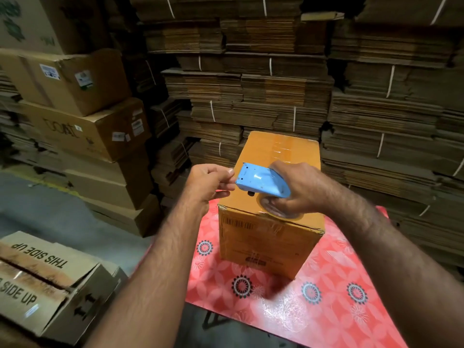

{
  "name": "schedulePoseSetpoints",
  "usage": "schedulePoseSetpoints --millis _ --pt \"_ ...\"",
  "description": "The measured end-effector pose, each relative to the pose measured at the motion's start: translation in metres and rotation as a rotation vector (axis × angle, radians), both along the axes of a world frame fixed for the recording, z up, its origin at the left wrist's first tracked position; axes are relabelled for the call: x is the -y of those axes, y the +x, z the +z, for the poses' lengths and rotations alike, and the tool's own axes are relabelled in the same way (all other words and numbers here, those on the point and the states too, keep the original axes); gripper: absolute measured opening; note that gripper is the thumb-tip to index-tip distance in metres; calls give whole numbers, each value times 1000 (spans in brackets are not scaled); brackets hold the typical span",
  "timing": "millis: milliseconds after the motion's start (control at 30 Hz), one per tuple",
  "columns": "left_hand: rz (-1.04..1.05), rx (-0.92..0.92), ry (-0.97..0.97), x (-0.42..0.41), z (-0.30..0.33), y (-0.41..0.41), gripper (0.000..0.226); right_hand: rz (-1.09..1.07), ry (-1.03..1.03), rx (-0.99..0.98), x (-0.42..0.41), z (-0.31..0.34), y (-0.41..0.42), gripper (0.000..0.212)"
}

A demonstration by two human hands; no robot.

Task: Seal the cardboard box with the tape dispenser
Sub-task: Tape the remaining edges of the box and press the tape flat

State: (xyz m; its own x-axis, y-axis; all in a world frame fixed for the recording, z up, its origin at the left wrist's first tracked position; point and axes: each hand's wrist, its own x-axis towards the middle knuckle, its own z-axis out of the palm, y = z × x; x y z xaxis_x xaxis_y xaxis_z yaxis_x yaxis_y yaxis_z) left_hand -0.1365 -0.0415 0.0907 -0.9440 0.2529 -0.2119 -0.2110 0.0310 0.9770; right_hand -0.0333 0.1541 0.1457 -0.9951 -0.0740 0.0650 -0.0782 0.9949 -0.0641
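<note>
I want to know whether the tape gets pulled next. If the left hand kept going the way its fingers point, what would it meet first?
The left hand points right, its fingertips already at the front edge of the blue tape dispenser gripped by the right hand. It would meet the dispenser first, though depth is uncertain.

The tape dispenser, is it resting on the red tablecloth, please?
No, the right hand holds the tape dispenser above the cardboard box.

The orange-brown cardboard box [273, 177] stands closed, glossy tape along its top, blue tape dispenser [261, 180] above.

Right hand [298, 187] gripping blue tape dispenser [261, 180], left hand [211, 182] pinching its front, cardboard box [271, 237] below
</note>
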Motion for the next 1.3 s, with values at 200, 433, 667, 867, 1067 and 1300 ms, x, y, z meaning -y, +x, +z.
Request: schedulePoseSetpoints --millis 200,433,667,867,1067,1300 --pt "-59 72 -35 2 -5 9 20 30 46 -53 -10 -14 8 89" --pt "37 -24 -149 2 -18 21 12 76 43 -19 -8 -18 14 81" --pt "135 -75 -257 18 -36 26 15 62 38 6 -18 -31 34 78" --pt "154 -48 -347 31 -38 16 14 42 72 74 -22 -30 31 78" --pt "127 -14 -366 29 -47 10 14 10 156 167 -11 -24 19 75" --pt "118 -10 -360 32 -55 -11 16 -7 189 245 -1 -20 -5 76"
